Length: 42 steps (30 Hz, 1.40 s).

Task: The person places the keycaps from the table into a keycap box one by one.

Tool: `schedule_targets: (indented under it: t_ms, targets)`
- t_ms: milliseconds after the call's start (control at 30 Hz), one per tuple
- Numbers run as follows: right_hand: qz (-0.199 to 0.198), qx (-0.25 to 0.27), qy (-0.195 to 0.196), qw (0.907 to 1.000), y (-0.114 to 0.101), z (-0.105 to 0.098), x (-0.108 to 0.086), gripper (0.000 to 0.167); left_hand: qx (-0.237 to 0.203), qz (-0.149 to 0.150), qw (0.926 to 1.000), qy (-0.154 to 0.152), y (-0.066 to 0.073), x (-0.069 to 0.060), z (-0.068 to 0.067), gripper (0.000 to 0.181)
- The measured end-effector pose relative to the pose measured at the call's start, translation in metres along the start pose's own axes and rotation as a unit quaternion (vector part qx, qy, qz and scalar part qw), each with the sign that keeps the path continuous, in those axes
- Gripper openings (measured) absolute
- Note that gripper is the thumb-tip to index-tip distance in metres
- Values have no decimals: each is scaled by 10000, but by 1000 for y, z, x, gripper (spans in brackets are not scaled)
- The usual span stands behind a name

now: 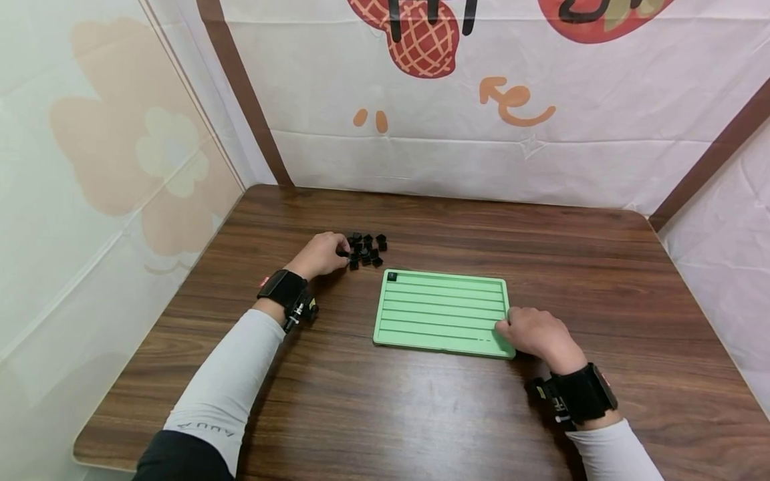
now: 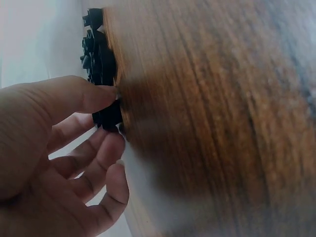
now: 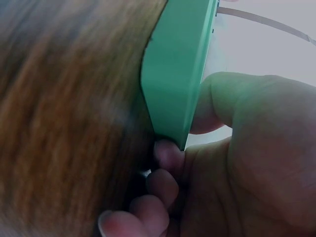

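Note:
The left hand (image 1: 320, 256) is at the left side of a small pile of black pieces (image 1: 365, 252), with thumb and fingers pinching one black piece (image 2: 107, 117). More black pieces (image 2: 100, 61) stand just beyond the thumb in the left wrist view. A green tray (image 1: 442, 312) with long parallel ridges lies flat on the table; one black piece (image 1: 392, 276) sits in its far left corner. At the tray's near right corner, the right hand (image 1: 538, 335) grips the edge, thumb on top and curled fingers at the side, as the right wrist view shows at the green edge (image 3: 173, 74).
The brown wooden table (image 1: 433, 414) carries the tray and the pile, which lies beyond the tray's far left corner. A printed white cloth (image 1: 421, 160) hangs behind the table, with more cloth at the left and right sides.

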State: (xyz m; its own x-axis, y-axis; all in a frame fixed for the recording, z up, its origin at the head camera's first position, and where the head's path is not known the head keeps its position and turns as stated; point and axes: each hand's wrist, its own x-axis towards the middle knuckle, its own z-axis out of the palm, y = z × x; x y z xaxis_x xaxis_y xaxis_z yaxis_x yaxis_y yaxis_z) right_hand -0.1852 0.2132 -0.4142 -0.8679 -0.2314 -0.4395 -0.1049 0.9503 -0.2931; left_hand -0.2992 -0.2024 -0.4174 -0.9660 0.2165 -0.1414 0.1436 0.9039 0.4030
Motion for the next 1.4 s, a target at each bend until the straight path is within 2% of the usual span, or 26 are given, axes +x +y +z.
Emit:
schedule_targets:
  t_ms: [233, 400, 600, 800, 1000, 1133, 1300, 1400]
  targets:
    - [-4, -23, -12, 10000, 0, -1, 1, 27, -142, 63, 9981, 602, 3, -2, -1, 20]
    - [10, -60, 29, 10000, 0, -2, 0, 27, -521, 498, 9931, 924, 20, -3, -2, 19]
    - [-11, -17, 55, 10000, -1, -2, 0, 28, -806, 1320, 9858, 658, 42, -4, 5, 18]
    - [0, -7, 55, 10000, -1, 0, 0, 29, -751, 1790, 9804, 327, 56, -4, 18, 18]
    - [-10, 2, 98, 10000, -1, 1, 1, 28, -692, 2044, 9761, 243, 62, -4, 22, 15]
    - [0, 5, 99, 10000, 0, 1, 0, 29, -573, 2162, 9744, 236, 63, -4, 24, 19]
    - [-5, 1, 75, 10000, 0, 0, 0, 29, -489, 2265, 9725, 239, 67, -5, 25, 21]
    - [-36, -10, 92, 10000, 0, 0, 0, 29, -537, 2221, 9733, 200, 71, -7, 25, 19]
